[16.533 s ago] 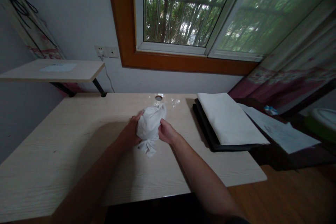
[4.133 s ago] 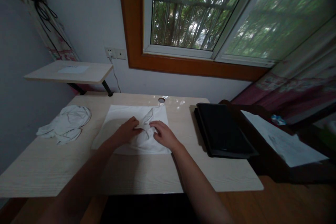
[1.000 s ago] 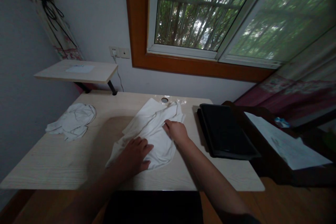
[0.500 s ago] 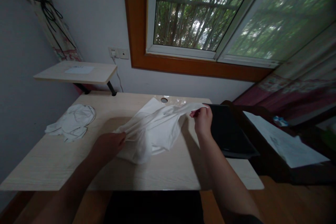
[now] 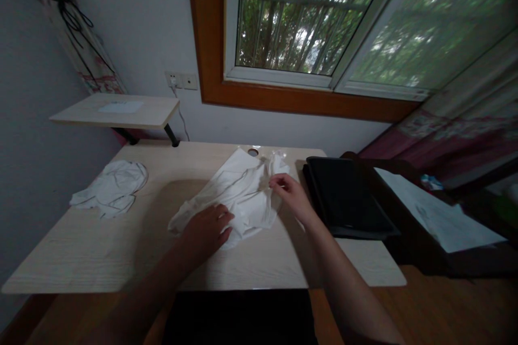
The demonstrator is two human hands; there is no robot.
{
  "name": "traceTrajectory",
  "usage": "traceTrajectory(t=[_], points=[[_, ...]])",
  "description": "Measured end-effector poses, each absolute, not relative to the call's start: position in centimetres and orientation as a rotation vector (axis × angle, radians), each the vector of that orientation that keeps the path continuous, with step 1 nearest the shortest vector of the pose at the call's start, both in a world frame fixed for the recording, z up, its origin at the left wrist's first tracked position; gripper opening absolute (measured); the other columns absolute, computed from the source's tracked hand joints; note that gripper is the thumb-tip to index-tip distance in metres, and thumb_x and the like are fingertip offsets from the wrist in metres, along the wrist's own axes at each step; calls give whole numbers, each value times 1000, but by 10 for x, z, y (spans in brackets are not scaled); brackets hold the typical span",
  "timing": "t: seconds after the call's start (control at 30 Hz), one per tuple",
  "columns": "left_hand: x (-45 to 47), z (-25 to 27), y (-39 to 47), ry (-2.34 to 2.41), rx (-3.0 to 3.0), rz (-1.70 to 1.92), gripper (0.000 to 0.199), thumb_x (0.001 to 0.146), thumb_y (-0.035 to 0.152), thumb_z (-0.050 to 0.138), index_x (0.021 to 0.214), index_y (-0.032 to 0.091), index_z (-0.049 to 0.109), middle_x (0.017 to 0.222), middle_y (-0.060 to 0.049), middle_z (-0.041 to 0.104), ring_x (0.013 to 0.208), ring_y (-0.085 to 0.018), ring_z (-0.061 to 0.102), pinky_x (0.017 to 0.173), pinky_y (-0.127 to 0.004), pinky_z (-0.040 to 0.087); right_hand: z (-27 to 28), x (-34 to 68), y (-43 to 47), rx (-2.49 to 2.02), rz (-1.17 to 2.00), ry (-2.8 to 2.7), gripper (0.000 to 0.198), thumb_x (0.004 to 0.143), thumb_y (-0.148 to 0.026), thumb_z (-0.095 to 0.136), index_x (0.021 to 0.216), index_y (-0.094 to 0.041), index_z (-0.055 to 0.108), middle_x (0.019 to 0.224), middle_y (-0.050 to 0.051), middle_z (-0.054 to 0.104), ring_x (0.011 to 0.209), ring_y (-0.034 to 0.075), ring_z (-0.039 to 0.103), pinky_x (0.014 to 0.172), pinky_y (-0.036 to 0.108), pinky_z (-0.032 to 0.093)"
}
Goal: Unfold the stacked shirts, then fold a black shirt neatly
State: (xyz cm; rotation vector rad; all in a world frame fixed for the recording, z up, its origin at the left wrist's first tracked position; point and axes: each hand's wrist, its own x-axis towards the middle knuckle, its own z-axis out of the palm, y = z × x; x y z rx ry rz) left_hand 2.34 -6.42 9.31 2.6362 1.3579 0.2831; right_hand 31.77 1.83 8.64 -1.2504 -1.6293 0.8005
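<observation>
Desk (image 5: 101, 259), pale wood-grain: extended beneath both hands. White cloth (image 5: 238, 186), creased: laid on the desk beneath and ahead of the left hand, reaching to the right fingertips. Black flat stack (image 5: 348, 197): set right of the right hand, apart from it. Bundled cloth (image 5: 115, 183), white, dark-lined: placed left of the left hand, well apart. Left hand (image 5: 208, 226): rested on the cloth's near side, fingers loose, nothing clenched. Right hand (image 5: 290, 193): fingertips drawn together at the cloth's right part; whether a fold is pinched cannot be told. Change noted: the white cloth, lifted between both hands half a second ago, is now lowered and slackened; spreading is judged incomplete, since creases are left.
</observation>
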Motion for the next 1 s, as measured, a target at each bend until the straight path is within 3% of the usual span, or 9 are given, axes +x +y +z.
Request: traceTrajectory(t=[0.13,0.23,0.4,0.57,0.67,0.83,1.0], points=[[44,77,-57,1334,2688,173,50,92,22,57,142,26,52,148,-10,52,117,-27,62,99,-42,52,71,303,-2,-1195,637,-2274,33,91,-32,69,122,-21,67,124,10,66,118,24,60,106,40,45],[44,66,-50,1314,2690,104,47,90,13,52,135,26,57,152,-9,49,110,-24,65,90,-38,55,60,298,-8,-1341,454,-2456,52,88,-26,74,137,-19,59,134,13,59,121,24,58,105,37,46],[31,65,-46,1312,2705,79,25,89,12,53,108,22,64,140,-9,58,104,-24,66,87,-36,55,63,296,-7,-1622,424,-2540,22,101,-23,53,117,-21,68,121,9,63,105,18,65,92,26,50],[0,73,-43,1427,2680,157,34,87,13,53,118,23,63,140,-11,59,119,-27,62,94,-38,55,74,301,-10,-1631,320,-2377,22,104,-27,45,111,-20,64,114,8,63,95,18,65,83,26,49],[-26,88,-39,1605,2649,226,34,85,18,55,118,24,64,142,-11,58,116,-29,64,91,-41,57,85,311,-9,-1543,252,-2126,21,103,-28,43,103,-21,63,104,7,62,89,19,62,79,27,49],[-73,136,-39,1919,2613,444,23,87,16,51,106,23,63,144,-8,55,108,-22,64,80,-33,55,117,333,5,-1350,28,-1658,15,98,-31,51,91,-21,61,91,5,60,86,20,59,78,31,48],[-106,181,-37,2284,2468,877,15,92,28,50,101,22,60,139,0,54,111,-18,58,91,-30,49,151,348,19,-1261,-155,-1278,14,95,-33,57,92,-20,61,92,3,60,90,19,58,84,32,47]])
